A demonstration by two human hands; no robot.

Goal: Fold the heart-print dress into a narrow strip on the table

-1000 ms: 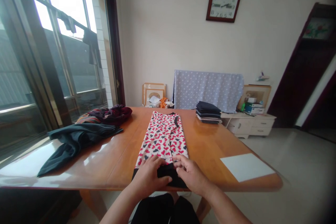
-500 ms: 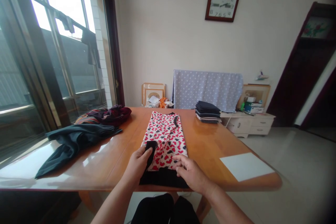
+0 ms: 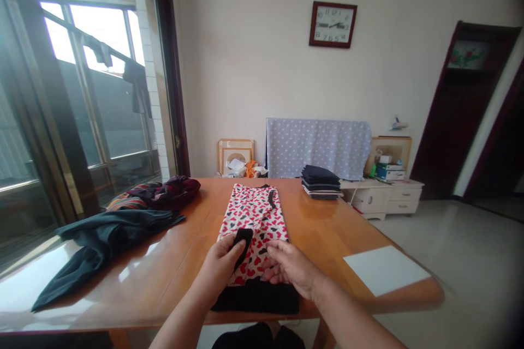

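Observation:
A white garment with red and black hearts (image 3: 252,212) lies lengthwise on the wooden table (image 3: 327,229), its black hem (image 3: 257,301) at the near edge. My left hand (image 3: 219,267) pinches a black corner of the hem and holds it folded up over the print. My right hand (image 3: 289,267) rests on the heart fabric beside it, fingers bent and pressing the cloth.
A dark teal garment (image 3: 102,237) and a maroon patterned heap (image 3: 164,192) lie on the table's left. A stack of folded dark clothes (image 3: 320,181) sits at the far right, a white sheet (image 3: 387,270) near the right edge. A window runs along the left.
My left hand lifted the black hem corner and carried it up onto the heart print. My right hand moved from the hem onto the print. The view tilted slightly.

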